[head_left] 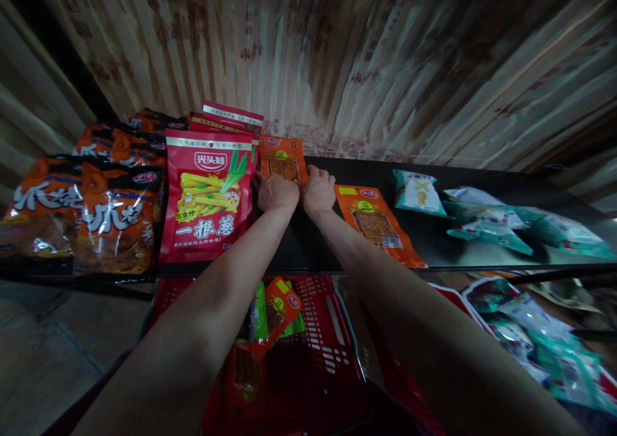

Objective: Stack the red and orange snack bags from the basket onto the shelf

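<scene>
An orange snack packet point(282, 157) with a clear window stands at the back of the black shelf, right of the red snack bags. My left hand point(278, 193) grips its lower left side with curled fingers. Against its lower right edge, my right hand point(319, 190) is closed, its fingertips partly hidden. A second orange packet point(373, 220) lies flat on the shelf to the right of my right hand. The front red snack bag point(208, 198) stands upright just left of my left hand, with more red bags point(234, 116) behind it.
Orange-and-black snack bags point(118, 217) fill the shelf's left end. Teal-and-white bags point(418, 193) lie toward the right on the black shelf point(313, 246). Below my arms, a red basket point(332, 333) holds orange and green packets. Another container with teal bags point(559, 352) sits lower right.
</scene>
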`<state>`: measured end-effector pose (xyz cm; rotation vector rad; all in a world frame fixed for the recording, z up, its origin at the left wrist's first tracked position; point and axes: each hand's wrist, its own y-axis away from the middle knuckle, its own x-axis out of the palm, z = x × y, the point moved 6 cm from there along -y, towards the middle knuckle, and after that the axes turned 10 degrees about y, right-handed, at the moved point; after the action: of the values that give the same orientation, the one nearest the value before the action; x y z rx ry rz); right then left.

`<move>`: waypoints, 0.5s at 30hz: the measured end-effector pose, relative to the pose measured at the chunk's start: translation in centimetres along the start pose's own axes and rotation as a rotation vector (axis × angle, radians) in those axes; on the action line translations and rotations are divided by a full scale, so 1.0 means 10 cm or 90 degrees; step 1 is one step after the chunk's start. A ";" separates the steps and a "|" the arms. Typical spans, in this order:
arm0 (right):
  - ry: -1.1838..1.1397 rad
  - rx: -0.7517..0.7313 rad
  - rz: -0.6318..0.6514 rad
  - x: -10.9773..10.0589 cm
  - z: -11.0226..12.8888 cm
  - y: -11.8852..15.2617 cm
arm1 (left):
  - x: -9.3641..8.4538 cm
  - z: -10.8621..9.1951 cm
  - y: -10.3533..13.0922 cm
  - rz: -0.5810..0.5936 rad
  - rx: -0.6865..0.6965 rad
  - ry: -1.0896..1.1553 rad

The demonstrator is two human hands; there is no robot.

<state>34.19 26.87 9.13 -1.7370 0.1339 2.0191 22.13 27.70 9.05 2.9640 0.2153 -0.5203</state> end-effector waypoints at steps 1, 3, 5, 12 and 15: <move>0.014 -0.037 -0.031 -0.06 -0.04 0.03 | -0.01 -0.02 0.02 0.001 0.013 -0.023; 0.047 -0.103 -0.082 -0.20 -0.20 0.11 | -0.03 -0.06 0.10 0.000 0.045 -0.076; 0.097 -0.130 -0.099 -0.36 -0.46 0.22 | -0.05 -0.11 0.24 0.003 0.088 -0.095; 0.281 0.020 0.132 -0.62 -1.53 0.59 | -0.10 -0.15 1.29 0.199 0.206 0.103; 0.279 0.059 0.175 -0.61 -1.69 0.64 | -0.16 0.03 1.87 0.388 0.173 0.155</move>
<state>47.49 13.24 10.23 -2.1691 0.6284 1.7379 23.54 9.11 11.21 3.1036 -0.7738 -0.1142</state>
